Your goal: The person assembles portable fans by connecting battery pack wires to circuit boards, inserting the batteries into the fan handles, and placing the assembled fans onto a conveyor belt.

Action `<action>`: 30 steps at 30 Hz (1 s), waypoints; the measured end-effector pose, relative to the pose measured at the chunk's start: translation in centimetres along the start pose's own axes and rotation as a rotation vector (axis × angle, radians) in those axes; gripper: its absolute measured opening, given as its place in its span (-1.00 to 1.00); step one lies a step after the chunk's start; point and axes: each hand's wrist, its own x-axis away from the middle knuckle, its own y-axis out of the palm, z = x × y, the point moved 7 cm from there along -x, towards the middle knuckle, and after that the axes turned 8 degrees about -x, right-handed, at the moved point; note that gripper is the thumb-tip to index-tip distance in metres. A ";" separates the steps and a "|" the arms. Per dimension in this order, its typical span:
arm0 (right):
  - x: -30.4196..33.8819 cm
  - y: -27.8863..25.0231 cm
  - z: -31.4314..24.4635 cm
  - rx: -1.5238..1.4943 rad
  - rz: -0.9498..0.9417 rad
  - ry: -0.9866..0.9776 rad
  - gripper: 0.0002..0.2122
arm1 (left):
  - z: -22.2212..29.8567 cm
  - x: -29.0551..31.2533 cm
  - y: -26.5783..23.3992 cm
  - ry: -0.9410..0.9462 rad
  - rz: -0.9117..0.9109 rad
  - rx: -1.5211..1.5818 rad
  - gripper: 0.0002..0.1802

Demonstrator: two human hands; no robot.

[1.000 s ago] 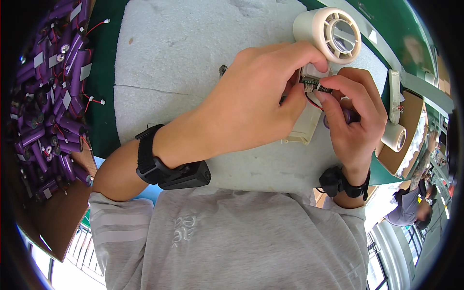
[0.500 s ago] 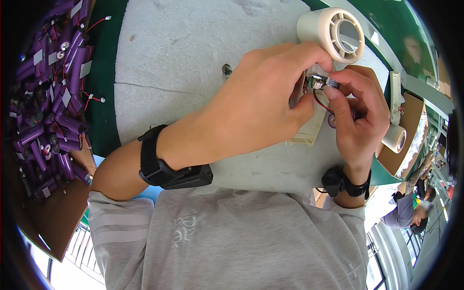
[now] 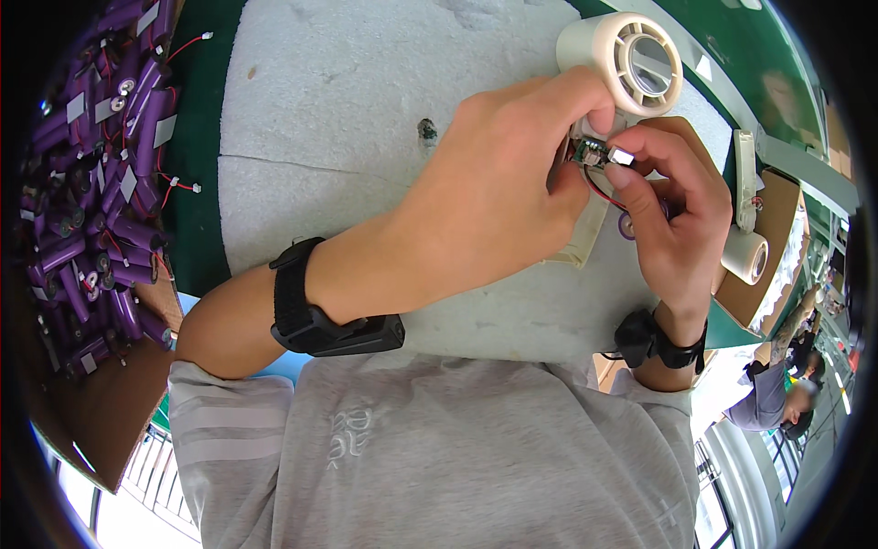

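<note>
A cream handheld fan point(image 3: 574, 57) with a round grille head lies under my hands, its handle shell point(image 3: 582, 245) partly covered. My left hand point(image 3: 498, 174) curls its thumb and fingers round the handle, just below the head. Between my hands a small green circuit board point(image 3: 590, 152) shows, with a red and a black wire running down from it. My right hand point(image 3: 681, 197) pinches a small silvery rectangular piece point(image 3: 620, 156) against the board's right end. A purple cylindrical battery point(image 3: 626, 225) is partly hidden beneath my right fingers.
A white foam sheet point(image 3: 320, 101) covers the green table. At left, a cardboard box point(image 3: 101, 421) holds many purple batteries point(image 3: 137, 183) with wired plugs. On the right are a cream shell piece point(image 3: 745, 183), another cream cylindrical part point(image 3: 745, 256) and an open carton point(image 3: 777, 220). A person sits farther off.
The small piece in my right fingers has turned, now showing a bright silvery face. Both hands and the fan have shifted slightly up and left.
</note>
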 end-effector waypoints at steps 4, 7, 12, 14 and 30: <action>0.0 0.1 -0.1 -0.044 -0.014 -0.009 -0.80 | 0.1 0.0 0.0 0.002 -0.005 -0.023 -0.64; 0.1 0.2 0.1 -0.065 -0.010 0.069 -0.80 | 0.1 0.0 0.0 0.000 -0.009 -0.035 -0.63; 0.0 0.2 0.1 -0.020 -0.057 0.015 -0.80 | 0.0 0.0 0.0 0.012 -0.014 -0.033 -0.62; 0.0 0.3 0.0 -0.019 -0.070 -0.001 -0.79 | 0.0 0.0 0.0 0.017 -0.016 -0.034 -0.62; 0.2 0.0 0.1 0.014 0.123 -0.028 -0.79 | -0.2 -0.1 0.0 -0.012 -0.077 0.019 -0.62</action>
